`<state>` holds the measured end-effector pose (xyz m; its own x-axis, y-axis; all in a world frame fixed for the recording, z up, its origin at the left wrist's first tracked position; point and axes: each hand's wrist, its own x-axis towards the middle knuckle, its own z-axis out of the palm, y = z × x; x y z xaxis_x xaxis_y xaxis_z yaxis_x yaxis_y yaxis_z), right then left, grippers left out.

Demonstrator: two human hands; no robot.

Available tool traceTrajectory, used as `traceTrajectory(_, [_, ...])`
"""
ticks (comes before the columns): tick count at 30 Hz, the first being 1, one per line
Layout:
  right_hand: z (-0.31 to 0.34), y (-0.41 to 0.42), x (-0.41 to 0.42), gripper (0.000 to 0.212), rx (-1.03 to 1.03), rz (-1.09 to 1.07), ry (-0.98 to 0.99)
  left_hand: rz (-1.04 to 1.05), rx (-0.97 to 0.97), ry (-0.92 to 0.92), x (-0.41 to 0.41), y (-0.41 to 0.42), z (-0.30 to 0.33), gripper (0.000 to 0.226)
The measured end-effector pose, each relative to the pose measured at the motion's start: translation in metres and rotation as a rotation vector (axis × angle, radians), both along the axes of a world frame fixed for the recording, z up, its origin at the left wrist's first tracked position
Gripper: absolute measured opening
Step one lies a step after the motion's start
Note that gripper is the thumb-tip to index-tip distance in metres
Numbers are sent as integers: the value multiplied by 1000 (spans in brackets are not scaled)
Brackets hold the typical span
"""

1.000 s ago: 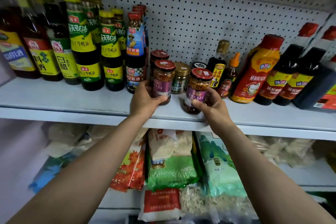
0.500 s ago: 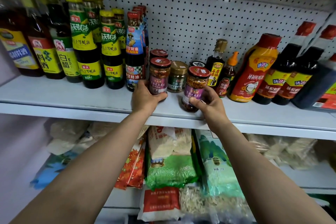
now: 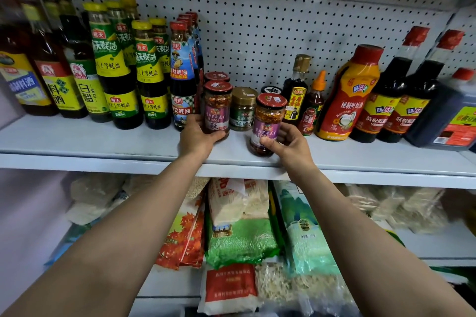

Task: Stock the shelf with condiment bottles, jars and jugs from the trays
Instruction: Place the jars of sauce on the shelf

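left hand [image 3: 198, 134]: grip wrapped round the lower half of a chili jar [image 3: 217, 108], middle of the frame, thumb across the front of the purple label

left jar: upright, bottom on the shelf [image 3: 90, 141], right beside the blue-label bottle [image 3: 181, 77], with another red-lid jar [image 3: 216, 76] tucked just behind it

right hand [image 3: 288, 143]: grasping a second chili jar [image 3: 268, 123] low down, thumb on the front, fingers round the right side

right jar: tilted a bit, top leaning right, near the front edge of the shelf; can't tell if its base is touching or just off it

between them: a gold-lid jar [image 3: 243, 108] with a green label, standing further back

left of frame: a row of yellow-cap bottles [image 3: 108, 59] with green and yellow labels

right of frame: a red squeeze bottle [image 3: 353, 95], then dark bottles with red caps [image 3: 389, 100]

below: bags of grain [image 3: 239, 221] stacked on the lower shelf
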<state>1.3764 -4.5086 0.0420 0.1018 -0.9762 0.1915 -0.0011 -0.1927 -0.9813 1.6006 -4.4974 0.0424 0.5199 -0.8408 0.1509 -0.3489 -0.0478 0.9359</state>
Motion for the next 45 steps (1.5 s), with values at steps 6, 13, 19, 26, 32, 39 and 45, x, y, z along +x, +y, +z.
traceTrajectory(6, [-2,9,19,56,4,67,10,-130,-349,158,9,34,23,41])
traceTrajectory(13, [-4,18,71,61,-39,137,82,-487,-400,102,23,50,62,39])
traceTrajectory(19, [-5,17,82,53,-44,178,85,-522,-336,-39,38,47,64,40])
traceTrajectory(26, [-6,9,83,48,-20,252,111,-487,-293,-175,50,37,71,39])
traceTrajectory(32, [-2,-1,88,52,-12,277,127,-364,-355,-633,58,24,84,42])
traceTrajectory(39, [-4,-19,99,54,-36,223,148,-295,-351,-713,63,16,89,47])
traceTrajectory(45, [-6,-29,107,56,4,162,108,-273,-364,-731,60,14,90,41])
